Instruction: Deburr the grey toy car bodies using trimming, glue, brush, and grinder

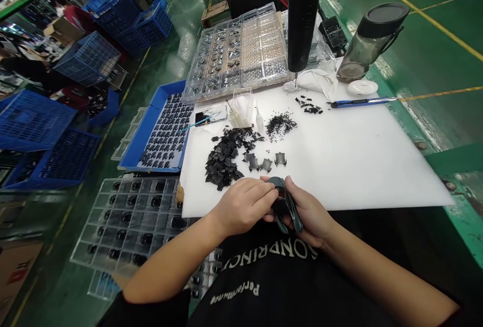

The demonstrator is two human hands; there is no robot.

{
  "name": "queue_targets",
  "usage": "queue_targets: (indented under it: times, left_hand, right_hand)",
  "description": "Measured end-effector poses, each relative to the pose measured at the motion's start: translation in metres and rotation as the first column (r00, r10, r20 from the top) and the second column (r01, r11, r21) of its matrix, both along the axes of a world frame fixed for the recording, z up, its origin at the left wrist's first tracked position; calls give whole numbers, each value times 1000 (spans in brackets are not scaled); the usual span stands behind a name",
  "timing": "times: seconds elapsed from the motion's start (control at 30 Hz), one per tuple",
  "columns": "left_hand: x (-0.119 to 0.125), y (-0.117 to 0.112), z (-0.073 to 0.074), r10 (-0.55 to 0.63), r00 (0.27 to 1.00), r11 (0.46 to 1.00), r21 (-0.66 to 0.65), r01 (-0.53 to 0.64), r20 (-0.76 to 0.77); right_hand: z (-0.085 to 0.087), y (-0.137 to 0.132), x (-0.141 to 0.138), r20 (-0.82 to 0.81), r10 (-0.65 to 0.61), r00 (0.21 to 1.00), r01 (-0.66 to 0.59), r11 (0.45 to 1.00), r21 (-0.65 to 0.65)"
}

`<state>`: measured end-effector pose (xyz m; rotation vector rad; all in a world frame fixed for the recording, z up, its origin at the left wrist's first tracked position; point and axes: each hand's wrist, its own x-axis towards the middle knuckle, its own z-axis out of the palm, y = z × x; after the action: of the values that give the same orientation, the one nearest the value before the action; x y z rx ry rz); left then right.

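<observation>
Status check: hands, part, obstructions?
Right hand holds gray part; left hand touching its far end. Part by near edge of white board. Nothing seen blocking; black pieces piled farther up the board.

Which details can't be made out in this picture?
All in the head view:
- Left hand: its back hides the palm.
- Right hand: several of its fingers are partly hidden behind the dark part.
- Black tool: its upper end is cut off by the top edge.
- Tiny pieces: too small and heaped to count.
- Cardboard box: cut off by the left edge.
</observation>
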<state>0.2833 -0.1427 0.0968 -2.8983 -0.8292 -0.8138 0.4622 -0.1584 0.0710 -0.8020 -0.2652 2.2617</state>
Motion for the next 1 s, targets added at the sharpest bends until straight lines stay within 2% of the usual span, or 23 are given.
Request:
queue_targets:
  times: [0.2,0.33,0.43,0.57,0.67,0.8,0.83,0.9,0.97,1.0]
  left_hand:
    - [-1,1,2,-11,998,993,-120,3,-66]
    - [-8,4,4,-1,999,949,-315,14,41]
    - [-16,10,10,2,992,854,-517,62,123]
    - [-21,21,15,-73,983,650,-739,175,168]
    - [-23,24,10,-37,968,516,-825,231,248]
    - [-24,22,1,22,945,410,-865,290,327]
    - [-25,21,1,33,941,403,-866,296,337]
    - [-26,20,1,54,934,423,-855,298,352]
    - [-28,19,1,86,926,469,-835,288,368]
    - [-28,19,1,107,922,491,-826,276,372]
  right_hand:
    - [0,1,1,5,9,1000,-9,1000,-9]
    - [3,3,5,12,49,999,-48,997,-66]
    - [6,6,8,-60,159,985,-165,982,-95]
    - [7,10,11,-206,310,928,-320,947,-17]
    - [5,10,13,-219,341,914,-344,939,25]
    - [6,9,16,-175,411,895,-409,911,47]
    - [7,9,17,-138,422,896,-420,906,48]
    - [11,9,20,12,386,922,-386,918,93]
    - [16,8,24,273,218,937,-290,922,255]
    - [18,7,26,406,86,910,-252,892,376]
